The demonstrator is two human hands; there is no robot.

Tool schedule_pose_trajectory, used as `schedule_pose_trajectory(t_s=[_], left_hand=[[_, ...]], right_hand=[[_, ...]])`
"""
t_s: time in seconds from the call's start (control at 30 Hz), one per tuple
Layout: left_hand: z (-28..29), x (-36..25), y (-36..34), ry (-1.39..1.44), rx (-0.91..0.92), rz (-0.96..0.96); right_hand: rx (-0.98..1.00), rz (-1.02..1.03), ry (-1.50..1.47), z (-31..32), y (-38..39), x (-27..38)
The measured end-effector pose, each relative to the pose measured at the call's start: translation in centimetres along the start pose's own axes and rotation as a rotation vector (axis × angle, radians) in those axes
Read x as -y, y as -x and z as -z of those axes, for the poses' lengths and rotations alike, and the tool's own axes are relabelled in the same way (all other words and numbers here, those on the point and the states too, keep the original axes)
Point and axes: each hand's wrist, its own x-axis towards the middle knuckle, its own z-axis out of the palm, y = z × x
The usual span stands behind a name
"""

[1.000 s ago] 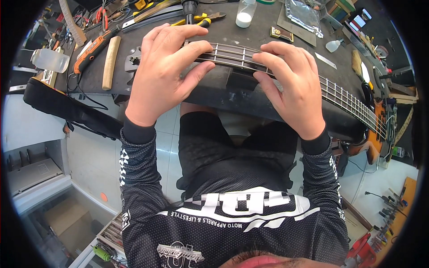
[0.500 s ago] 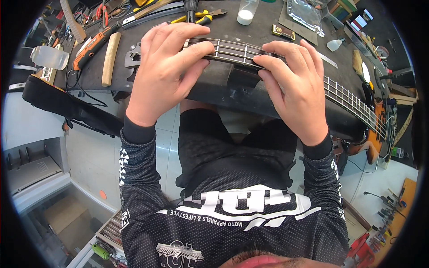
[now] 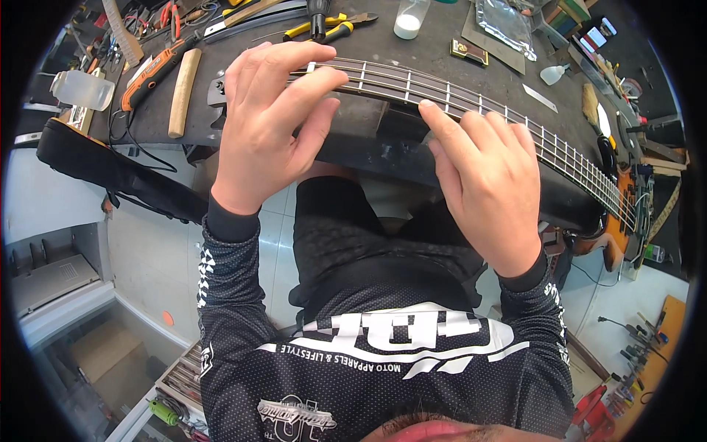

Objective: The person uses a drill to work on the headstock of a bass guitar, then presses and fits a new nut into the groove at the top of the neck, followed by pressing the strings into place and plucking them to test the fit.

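A bass guitar lies across the bench, its dark fretted neck (image 3: pixel 508 118) running from the upper middle down to its orange-brown body (image 3: pixel 621 214) at the far right. Over the nut end, my left hand (image 3: pixel 269 121) spreads its fingers across the strings, thumb apart on the near side. My right hand (image 3: pixel 486 173) is at the neck's near edge. Its index finger points to the edge by the frets, the thumb stays apart below, and the other fingers bend against the near strings. Neither hand wraps around the neck. The left palm hides part of the headstock (image 3: pixel 216 92).
Left on the bench are a wooden stick (image 3: pixel 184 94), an orange-and-black rotary tool (image 3: pixel 155 74) and a clear bottle (image 3: pixel 82 90). Pliers (image 3: pixel 357 20), a jar of white stuff (image 3: pixel 407 22) and a small dark packet (image 3: pixel 469 51) lie beyond the neck. A black case (image 3: pixel 118 173) leans at left.
My right hand has drawn back toward me, off the strings, baring more frets. Its fingers bend more, with the index stretched. My left hand has shifted slightly left, staying at the nut end.
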Motion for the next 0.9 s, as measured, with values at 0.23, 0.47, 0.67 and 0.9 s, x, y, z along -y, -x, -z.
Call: schedule_pose_trajectory(t_s=[0.23,0.47,0.67,0.9], left_hand=[[0.6,-0.9,0.0,-0.097,0.013,0.037],[0.8,-1.4,-0.5,-0.168,0.072,0.071],[1.1,-2.1,-0.5,-0.197,0.099,0.067],[1.6,-3.0,-0.2,-0.312,0.130,0.069]], right_hand=[[-0.052,-0.024,-0.060,-1.1,0.6,0.7],[-0.046,0.010,-0.350,-2.4,2.8,1.4],[-0.058,-0.110,-0.432,-5.0,7.2,-0.5],[-0.280,-0.394,-0.364,-3.0,10.4,-4.7]])
